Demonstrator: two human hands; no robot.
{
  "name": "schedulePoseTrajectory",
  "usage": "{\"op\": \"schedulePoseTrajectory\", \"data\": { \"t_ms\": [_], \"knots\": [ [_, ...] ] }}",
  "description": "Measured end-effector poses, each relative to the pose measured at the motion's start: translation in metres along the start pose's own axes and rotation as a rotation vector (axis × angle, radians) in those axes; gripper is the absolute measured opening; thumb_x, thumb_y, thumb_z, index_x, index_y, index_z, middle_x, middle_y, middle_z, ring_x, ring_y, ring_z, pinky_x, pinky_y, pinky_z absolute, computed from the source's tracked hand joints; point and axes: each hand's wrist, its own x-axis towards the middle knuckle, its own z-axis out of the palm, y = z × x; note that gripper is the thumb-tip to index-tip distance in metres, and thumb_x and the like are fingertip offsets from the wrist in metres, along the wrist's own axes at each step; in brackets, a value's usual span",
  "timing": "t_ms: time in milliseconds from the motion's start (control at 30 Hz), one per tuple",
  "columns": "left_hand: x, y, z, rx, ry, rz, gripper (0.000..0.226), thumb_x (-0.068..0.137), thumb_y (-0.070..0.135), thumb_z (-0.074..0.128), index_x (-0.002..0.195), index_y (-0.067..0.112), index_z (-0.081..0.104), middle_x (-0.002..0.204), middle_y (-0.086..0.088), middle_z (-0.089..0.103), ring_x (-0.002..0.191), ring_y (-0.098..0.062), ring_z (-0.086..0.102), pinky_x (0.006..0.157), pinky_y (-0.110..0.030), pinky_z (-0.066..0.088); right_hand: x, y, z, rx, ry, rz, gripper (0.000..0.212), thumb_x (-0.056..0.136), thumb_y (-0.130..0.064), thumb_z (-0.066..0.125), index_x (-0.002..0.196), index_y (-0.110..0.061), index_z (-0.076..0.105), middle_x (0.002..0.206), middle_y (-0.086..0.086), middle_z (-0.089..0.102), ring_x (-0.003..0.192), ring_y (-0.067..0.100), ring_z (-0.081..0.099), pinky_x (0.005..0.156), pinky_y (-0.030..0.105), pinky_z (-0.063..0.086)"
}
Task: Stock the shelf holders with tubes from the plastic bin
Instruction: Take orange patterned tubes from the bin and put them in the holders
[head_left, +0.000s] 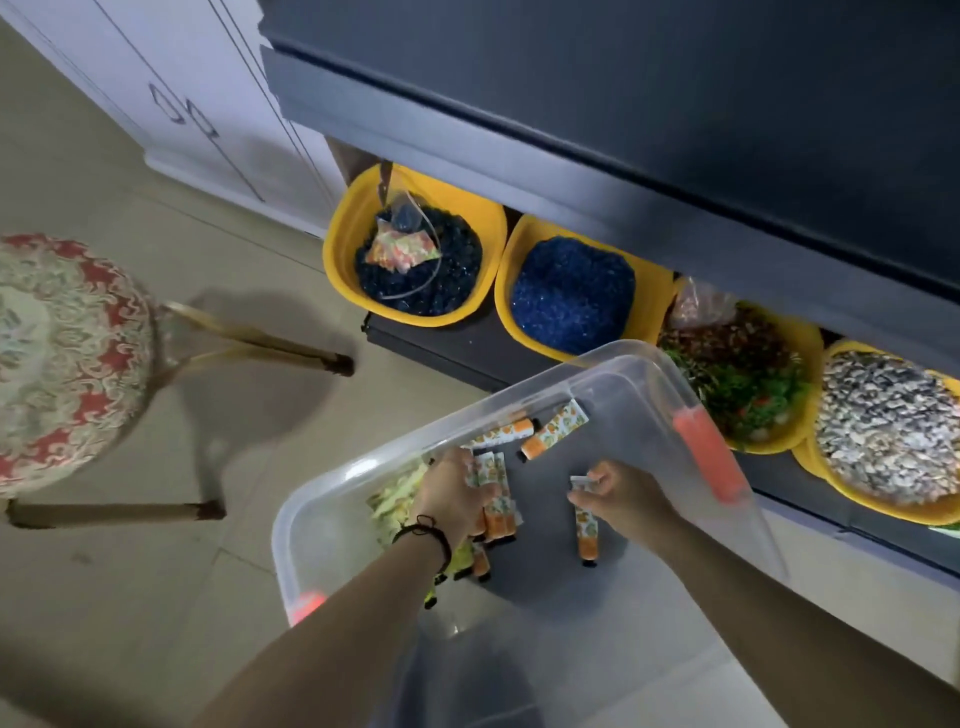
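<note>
Both hands down inside clear plastic bin (613, 379) on the floor. Left hand (452, 493) closed round a bunch of orange-patterned tubes (496, 512); right hand (623, 493) pinching the top of single tube (584, 525), hanging upright. Two loose tubes (550, 434) near bin's far wall. Just beyond, four yellow bowls (353, 218) of coloured gravel under dark shelf edge (519, 156). Patterned stool (67, 358) to the left, well apart.

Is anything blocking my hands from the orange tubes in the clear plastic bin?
Nothing visible does. The clear plastic bin is open-topped; the left hand already has a bunch of orange tubes in its grip, and the right hand holds a single orange tube.
</note>
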Motion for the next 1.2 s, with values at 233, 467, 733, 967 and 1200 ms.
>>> {"op": "schedulePoseTrajectory", "data": {
  "t_ms": [233,467,733,967,1200],
  "knots": [
    [0.014,-0.004,0.027,0.152,0.088,0.113,0.039,0.086,0.018,0.060,0.122,0.029,0.049,0.120,0.002,0.057,0.095,-0.020,0.061,0.069,-0.032,0.053,0.026,0.017,0.044,0.055,0.037,0.085,0.048,0.084,-0.029,0.070,0.122,-0.003,0.054,0.116,0.013,0.062,0.108,0.029,0.059,0.086,0.034,0.046],
    [0.020,-0.010,0.027,0.330,0.058,0.172,0.049,0.079,0.026,0.072,0.122,0.024,0.049,0.123,0.008,0.041,0.098,-0.016,0.058,0.070,-0.033,0.055,0.035,0.021,0.061,-0.056,0.202,0.123,0.023,0.088,-0.019,0.062,0.109,-0.010,0.059,0.110,0.011,0.063,0.104,0.032,0.060,0.080,0.040,0.051],
    [0.008,-0.015,0.032,0.312,-0.025,0.257,0.050,0.071,0.033,0.077,0.106,0.025,0.042,0.114,0.008,0.051,0.100,-0.016,0.053,0.067,-0.033,0.052,0.032,0.029,0.064,0.029,0.281,0.164,0.032,0.087,0.000,0.052,0.118,-0.005,0.045,0.121,0.020,0.051,0.099,0.038,0.056,0.074,0.036,0.042],
    [-0.001,-0.016,0.020,0.137,-0.118,0.229,0.025,0.082,0.020,0.066,0.098,0.019,0.047,0.086,0.000,0.060,0.068,-0.018,0.061,0.055,-0.031,0.050,0.029,0.035,0.059,0.182,0.204,0.124,0.034,0.083,-0.019,0.072,0.106,-0.005,0.050,0.115,0.019,0.059,0.107,0.036,0.056,0.073,0.031,0.039],
    [0.007,-0.017,0.009,-0.075,-0.191,0.182,0.024,0.078,0.013,0.074,0.090,0.018,0.053,0.090,-0.004,0.061,0.076,-0.028,0.066,0.070,-0.044,0.058,0.032,0.034,0.068,0.091,0.191,0.072,0.030,0.077,-0.019,0.076,0.062,-0.014,0.051,0.065,0.002,0.054,0.080,0.030,0.063,0.054,0.026,0.032]
  ]
}}
